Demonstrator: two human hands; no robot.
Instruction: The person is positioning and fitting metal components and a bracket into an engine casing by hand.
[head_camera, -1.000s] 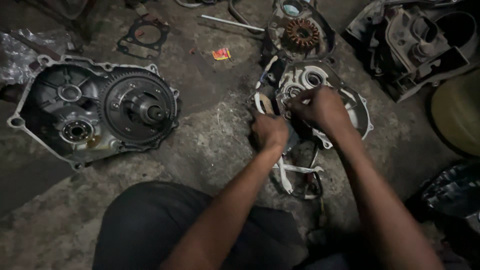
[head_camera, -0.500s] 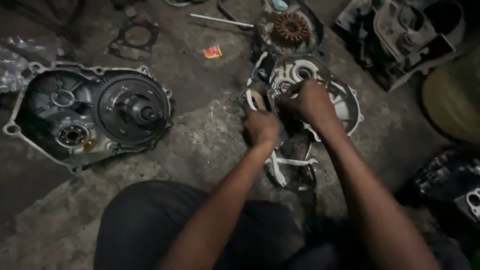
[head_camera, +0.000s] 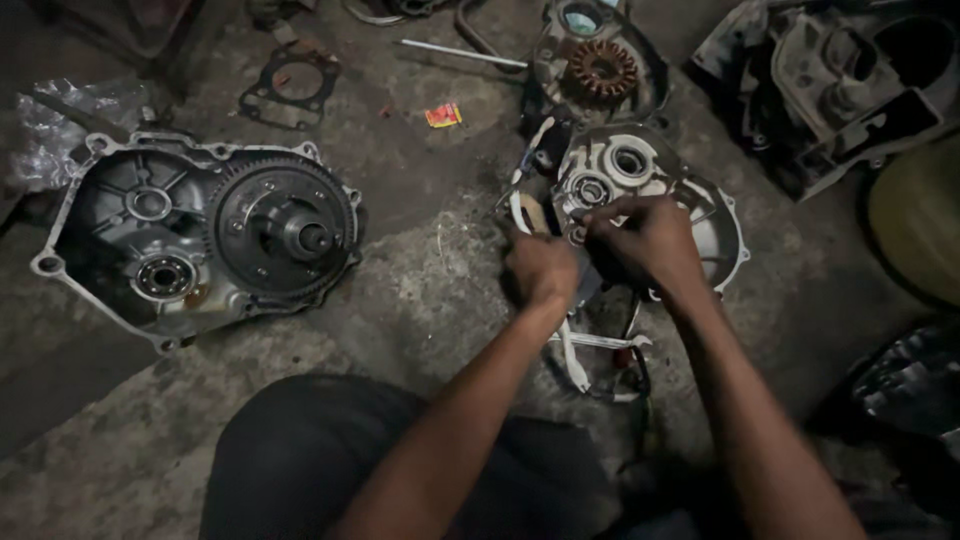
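A grey metal engine side cover (head_camera: 715, 215) lies on the concrete floor in front of me. My right hand (head_camera: 645, 243) rests on its near edge, fingers pinched together on a small part I cannot make out. My left hand (head_camera: 540, 268) is closed at the cover's left rim, next to a white ring-shaped piece (head_camera: 522, 210). White and dark wires (head_camera: 590, 350) trail from under both hands toward me. What my left hand grips is hidden by its fingers.
A large crankcase half (head_camera: 110, 250) with a toothed clutch gear (head_camera: 285, 225) lies at left. A stator with copper coils (head_camera: 602, 65) sits beyond the cover. A gasket (head_camera: 290, 85), a metal rod (head_camera: 460, 52), a red wrapper (head_camera: 443, 115) and another engine casing (head_camera: 840, 90) lie around.
Both hands stay on the side cover with only small finger shifts. The view has tilted a little, so everything sits slightly lower in frame than half a second ago.
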